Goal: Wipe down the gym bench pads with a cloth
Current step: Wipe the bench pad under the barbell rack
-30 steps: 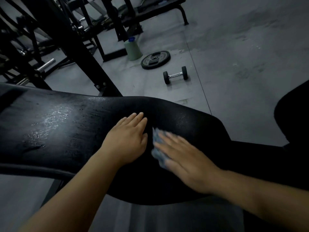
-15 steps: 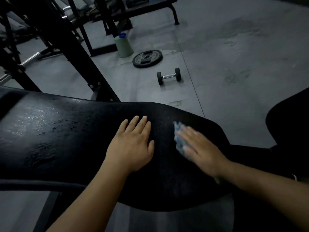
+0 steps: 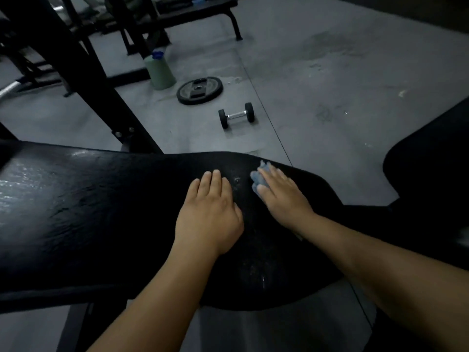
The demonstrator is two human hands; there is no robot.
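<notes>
A long black bench pad (image 3: 88, 212) runs across the view, with shiny damp streaks at its left end. My left hand (image 3: 209, 214) lies flat on the pad near its middle, fingers straight. Just to its right, my right hand (image 3: 281, 194) presses a small crumpled blue cloth (image 3: 256, 177) onto the pad close to the far edge, fingers laid straight over it. Most of the cloth is hidden under the hand. A second black pad (image 3: 431, 153) shows at the right.
On the grey floor beyond the pad lie a small dumbbell (image 3: 236, 115) and a weight plate (image 3: 199, 90), with a green bottle (image 3: 160, 69) behind them. A black rack upright (image 3: 83, 72) rises at the left, and another bench (image 3: 193, 13) stands at the back.
My right hand has slid the cloth away from me toward the pad's far edge. My left hand has stayed flat on the pad.
</notes>
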